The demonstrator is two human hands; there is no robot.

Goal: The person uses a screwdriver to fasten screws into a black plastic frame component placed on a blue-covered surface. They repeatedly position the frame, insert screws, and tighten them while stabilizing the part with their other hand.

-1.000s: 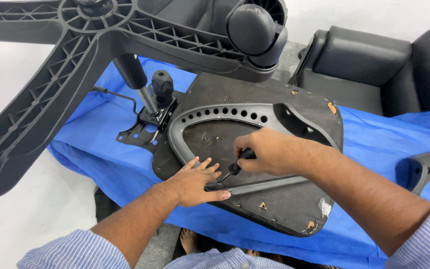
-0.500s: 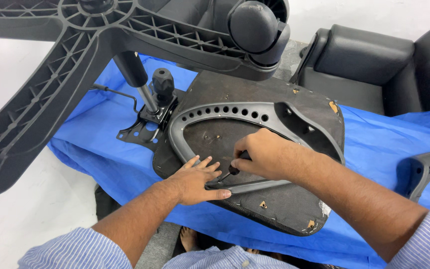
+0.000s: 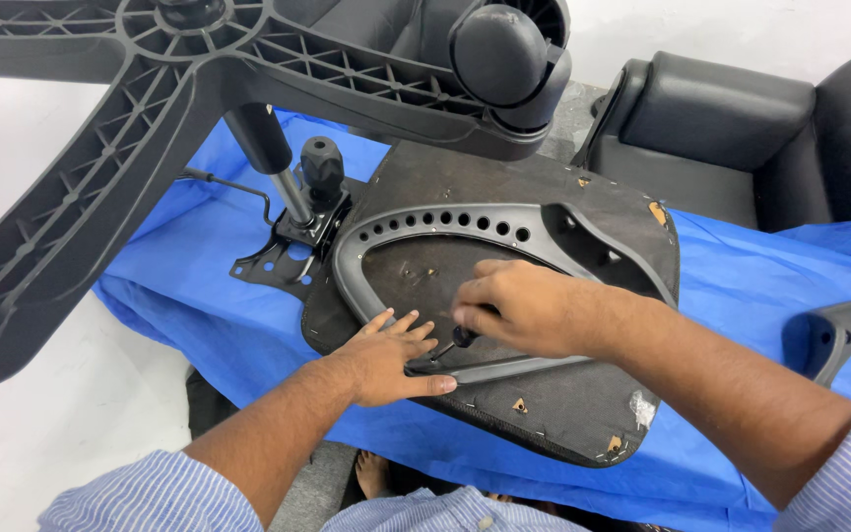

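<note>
At frame centre, upturned chair seat [image 3: 544,414] on blue-covered bench [image 3: 731,296]. Right hand [image 3: 524,305] clamped on screwdriver [image 3: 457,340], tip at grey armrest bracket [image 3: 416,232], 6 o'clock edge. Left hand [image 3: 391,360] flat, fingers spread, pinning bracket. Judgement: keep driver square to screw, press down firmly, left hand steady.

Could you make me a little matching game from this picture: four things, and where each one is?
Things:
1. left hand
2. right hand
3. blue cloth
4. caster wheel

Places:
A. top of the picture, on the star-shaped chair base
B. spread under the seat board
C. flat on the grey armrest frame
D. closed round a screwdriver handle

Pairs: 1-C, 2-D, 3-B, 4-A
</note>
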